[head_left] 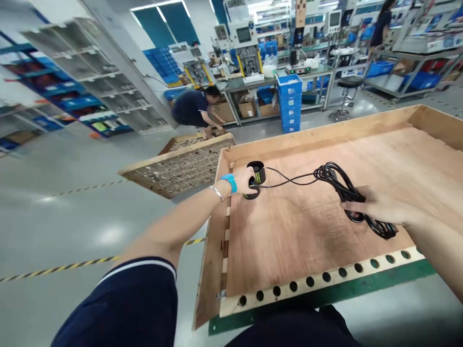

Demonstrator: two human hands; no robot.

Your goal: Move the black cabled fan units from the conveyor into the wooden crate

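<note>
My left hand (243, 180) is at the left end of a shallow wooden box (285, 241), its fingers closed around two black round pieces. The upper black round piece (259, 174) carries a yellow-marked label; the lower black round piece (252, 194) is partly covered by the fingers. Thin black leads run from them across the wood to a coiled black cable (347, 192). Around the middle of that coil, my right hand (372, 205) is closed, thumb on the near side. Loops stick out at both ends of the grip.
A strip with several round holes (310, 282) forms the box's near edge, above a green rail (325, 294). Beyond the left corner, a co-worker (191, 108) crouches by a tilted wooden panel (181, 168). Stacked blue bins (290, 103) and a stool (342, 96) stand behind.
</note>
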